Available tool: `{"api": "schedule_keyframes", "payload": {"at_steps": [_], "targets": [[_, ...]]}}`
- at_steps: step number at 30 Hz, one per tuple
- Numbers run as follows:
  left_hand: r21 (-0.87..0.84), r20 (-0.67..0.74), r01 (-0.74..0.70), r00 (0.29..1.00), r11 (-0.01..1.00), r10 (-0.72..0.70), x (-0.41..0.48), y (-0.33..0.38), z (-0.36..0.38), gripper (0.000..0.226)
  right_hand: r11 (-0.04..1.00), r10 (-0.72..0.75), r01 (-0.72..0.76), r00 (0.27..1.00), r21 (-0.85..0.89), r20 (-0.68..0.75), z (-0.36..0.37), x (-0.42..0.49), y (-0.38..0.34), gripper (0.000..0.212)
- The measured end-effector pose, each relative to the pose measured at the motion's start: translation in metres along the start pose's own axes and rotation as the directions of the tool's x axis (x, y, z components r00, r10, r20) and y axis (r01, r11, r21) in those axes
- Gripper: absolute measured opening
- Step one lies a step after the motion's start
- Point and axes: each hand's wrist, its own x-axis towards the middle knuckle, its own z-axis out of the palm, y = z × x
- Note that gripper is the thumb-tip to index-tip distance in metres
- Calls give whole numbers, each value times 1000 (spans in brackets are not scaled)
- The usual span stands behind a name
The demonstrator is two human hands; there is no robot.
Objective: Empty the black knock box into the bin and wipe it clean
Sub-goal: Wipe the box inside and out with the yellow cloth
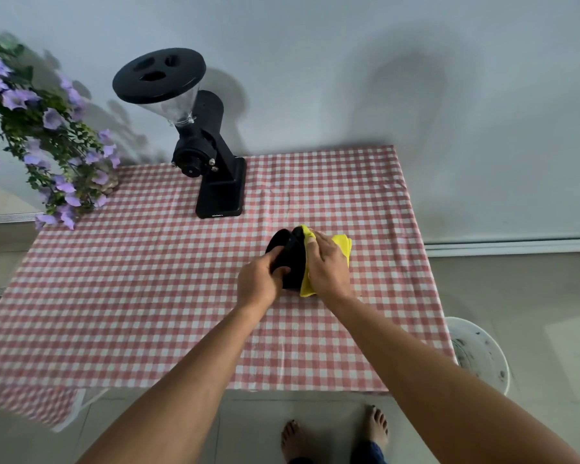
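Note:
The black knock box lies tipped on its side on the checked tablecloth, right of the middle of the table. My left hand grips its near rim, thumb over the edge. My right hand presses a yellow cloth against the box's right side; the cloth wraps around the box and shows above and below my palm. The inside of the box is hidden from here. The white bin stands on the floor past the table's right front corner, with dark specks on its inner wall.
A black coffee grinder with a clear hopper stands at the back of the table. Purple flowers hang over the back left corner. A wall runs behind the table. My bare feet are on the tiled floor.

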Motion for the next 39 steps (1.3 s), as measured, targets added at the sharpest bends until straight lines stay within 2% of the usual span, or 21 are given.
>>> {"api": "schedule_keyframes", "payload": {"at_steps": [2,6,8,11,12,14,16,18,21,24,28,30,32,34,36,39], "targets": [[-6,2,19,1000,1000,-19,-1,-2,0,46,999,-10,11,1000,-45,9,-1,2,9,49],[-34,3,29,1000,999,-29,-5,2,-3,46,971,241,-240,968,-17,70,-18,19,16,41],[-46,1,33,999,998,-33,-4,5,-2,46,956,287,-281,954,-82,82,-26,25,16,40],[-79,-6,84,996,993,-85,0,11,-2,47,946,318,-320,947,-57,-50,-34,24,18,40],[-83,-3,102,995,991,-102,3,13,-3,47,957,287,-289,952,-4,-106,-34,21,18,39],[-42,12,105,994,994,-105,8,20,-4,46,995,93,-88,977,36,-190,-31,13,17,37],[37,16,80,997,996,-81,13,27,-5,45,989,-141,134,979,-57,-146,-23,8,17,35],[77,16,77,997,994,-79,17,32,-6,44,952,-265,253,963,-170,-51,-17,8,21,34],[69,34,78,996,995,-80,19,33,-5,45,910,-341,329,940,-254,-5,-19,6,31,34],[43,24,77,997,996,-78,17,31,-6,44,901,-369,358,930,-247,2,-22,-4,41,34],[-21,21,95,995,995,-95,16,25,-5,44,848,-479,465,878,-256,9,-25,-20,55,33],[-36,42,91,995,995,-89,15,23,-6,45,887,-429,420,903,-190,-6,-25,-24,56,34],[-48,67,83,995,995,-79,14,21,-7,46,977,-202,197,977,-77,-66,-27,-22,43,34],[-52,86,69,994,996,-64,11,19,-8,47,999,49,-49,996,11,-75,-29,-12,31,32],[-40,88,41,995,998,-37,7,15,-9,47,993,118,-117,992,34,-54,-29,-3,20,32],[-82,71,46,997,996,-40,0,8,-9,46,992,109,-107,994,69,-31,-17,-7,9,32]]}}
